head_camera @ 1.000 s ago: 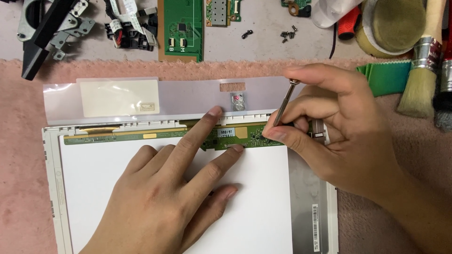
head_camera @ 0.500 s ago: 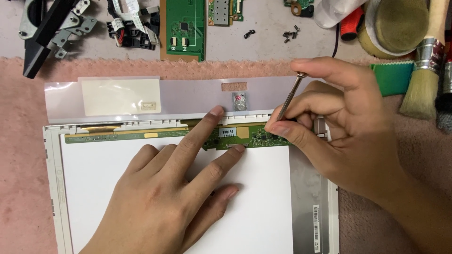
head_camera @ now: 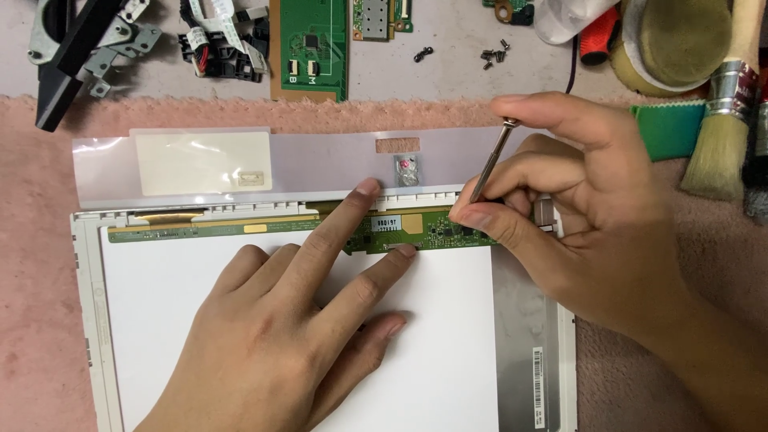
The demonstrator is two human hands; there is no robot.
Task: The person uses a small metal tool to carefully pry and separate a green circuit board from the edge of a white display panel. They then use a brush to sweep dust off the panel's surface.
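My left hand [head_camera: 280, 344] lay flat and unclenched on the white sheet [head_camera: 448, 352] of the display panel [head_camera: 90, 320], gripping nothing; its index fingertip pressed at the panel's top edge and its middle fingertip touched the narrow green circuit strip [head_camera: 240, 230] that ran along that edge. My right hand [head_camera: 584, 224] pinched a slim metal screwdriver [head_camera: 490, 164] between thumb and fingers, tilted, with its tip down at the strip's right end. I could not tell whether the tip sat in a screw, since my fingers hid it. The panel rested on a pink cloth [head_camera: 36, 200]. Beyond it lay a green circuit board [head_camera: 308, 48], a few loose screws [head_camera: 492, 56] and a paintbrush [head_camera: 720, 128] at the right.
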